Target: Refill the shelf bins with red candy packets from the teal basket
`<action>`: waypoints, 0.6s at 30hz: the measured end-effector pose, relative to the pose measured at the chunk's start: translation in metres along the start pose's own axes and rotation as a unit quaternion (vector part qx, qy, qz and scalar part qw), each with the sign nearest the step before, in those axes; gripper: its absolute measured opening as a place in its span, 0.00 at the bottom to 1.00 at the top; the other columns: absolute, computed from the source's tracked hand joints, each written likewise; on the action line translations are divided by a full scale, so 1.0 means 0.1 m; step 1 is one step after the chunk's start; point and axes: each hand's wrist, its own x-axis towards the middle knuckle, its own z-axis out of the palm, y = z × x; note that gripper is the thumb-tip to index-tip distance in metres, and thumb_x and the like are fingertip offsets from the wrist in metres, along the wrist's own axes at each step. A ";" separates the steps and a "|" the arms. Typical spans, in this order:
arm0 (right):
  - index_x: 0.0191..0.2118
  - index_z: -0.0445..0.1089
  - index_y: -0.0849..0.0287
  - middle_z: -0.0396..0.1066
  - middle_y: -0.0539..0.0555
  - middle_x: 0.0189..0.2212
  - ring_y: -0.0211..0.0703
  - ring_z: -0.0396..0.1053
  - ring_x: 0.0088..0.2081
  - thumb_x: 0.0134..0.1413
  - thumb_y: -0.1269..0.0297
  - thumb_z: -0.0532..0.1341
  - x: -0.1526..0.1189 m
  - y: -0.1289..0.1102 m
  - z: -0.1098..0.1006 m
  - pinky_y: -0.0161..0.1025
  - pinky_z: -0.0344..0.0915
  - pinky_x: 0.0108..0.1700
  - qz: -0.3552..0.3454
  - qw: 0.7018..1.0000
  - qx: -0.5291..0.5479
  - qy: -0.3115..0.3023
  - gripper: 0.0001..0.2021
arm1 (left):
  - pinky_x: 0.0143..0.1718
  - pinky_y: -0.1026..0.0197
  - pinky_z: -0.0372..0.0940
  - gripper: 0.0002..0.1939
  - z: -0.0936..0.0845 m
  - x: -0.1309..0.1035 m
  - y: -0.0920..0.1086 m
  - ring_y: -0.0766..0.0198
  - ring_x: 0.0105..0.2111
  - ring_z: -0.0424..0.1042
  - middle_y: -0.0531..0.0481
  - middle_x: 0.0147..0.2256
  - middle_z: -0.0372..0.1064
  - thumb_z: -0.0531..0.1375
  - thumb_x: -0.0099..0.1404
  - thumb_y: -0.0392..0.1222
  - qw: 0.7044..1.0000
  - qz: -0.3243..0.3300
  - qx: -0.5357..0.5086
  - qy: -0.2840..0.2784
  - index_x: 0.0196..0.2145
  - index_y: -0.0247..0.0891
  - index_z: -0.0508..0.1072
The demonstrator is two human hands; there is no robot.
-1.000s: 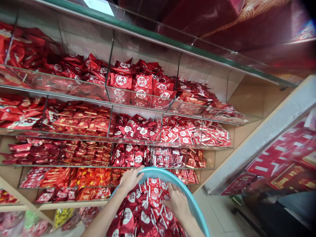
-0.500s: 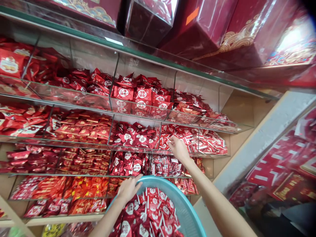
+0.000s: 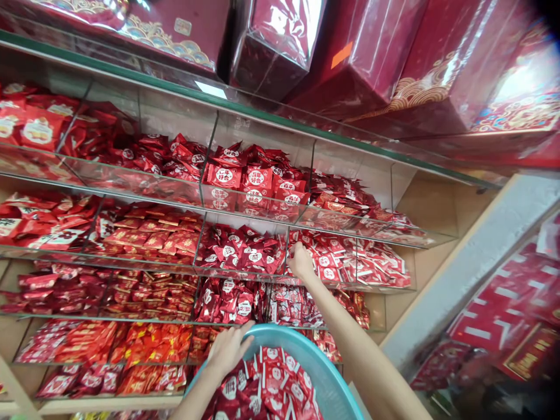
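Note:
My left hand (image 3: 228, 350) grips the far left rim of a light-blue plastic basket (image 3: 335, 364), its fingers closed over the edge. Inside the basket lie many small red packets (image 3: 284, 373) and darker red packets (image 3: 230, 388) with white labels. My right hand (image 3: 301, 261) is up in a shelf compartment at its left divider, beside red-and-white packets (image 3: 330, 256). Its fingers are curled shut and partly turned away, so whatever they hold is hidden. Dark red packets (image 3: 251, 251) fill the compartment just left of it.
Glass-fronted shelves (image 3: 144, 186) hold rows of red and orange packets, split by thin dividers. Large dark red boxes (image 3: 367, 46) stand on the glass shelf above. A pale wall edge (image 3: 472, 256) runs along the right, with red goods (image 3: 507, 297) beyond it.
My right hand has shifted slightly left toward the divider, its fingers curling in closer. My left hand stays on the basket rim. The shelves sit a little lower in view.

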 end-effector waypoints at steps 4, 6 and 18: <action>0.36 0.55 0.59 0.62 0.55 0.35 0.41 0.63 0.34 0.38 0.75 0.54 0.03 0.05 0.05 0.36 0.56 0.33 -0.012 0.999 0.041 0.005 0.14 | 0.40 0.59 0.60 0.24 -0.02 0.00 0.01 0.58 0.39 0.69 0.48 0.37 0.70 0.40 0.63 0.54 1.000 -0.003 0.001 -0.007 0.55 0.50 0.56; 0.36 0.55 0.59 0.63 0.53 0.33 0.40 0.62 0.32 0.37 0.75 0.53 0.04 0.06 0.06 0.35 0.55 0.31 -0.019 0.998 0.061 0.001 0.15 | 0.40 0.59 0.60 0.23 -0.02 -0.01 0.02 0.58 0.39 0.69 0.48 0.37 0.70 0.40 0.64 0.54 1.000 -0.004 0.002 -0.009 0.55 0.50 0.56; 0.36 0.54 0.58 0.65 0.54 0.33 0.41 0.64 0.32 0.45 0.65 0.53 0.13 0.25 -0.16 0.37 0.59 0.33 -0.020 0.986 0.148 0.074 0.10 | 0.41 0.59 0.60 0.23 -0.03 -0.01 0.01 0.58 0.39 0.69 0.48 0.38 0.70 0.40 0.63 0.54 1.000 -0.003 -0.009 -0.007 0.54 0.51 0.57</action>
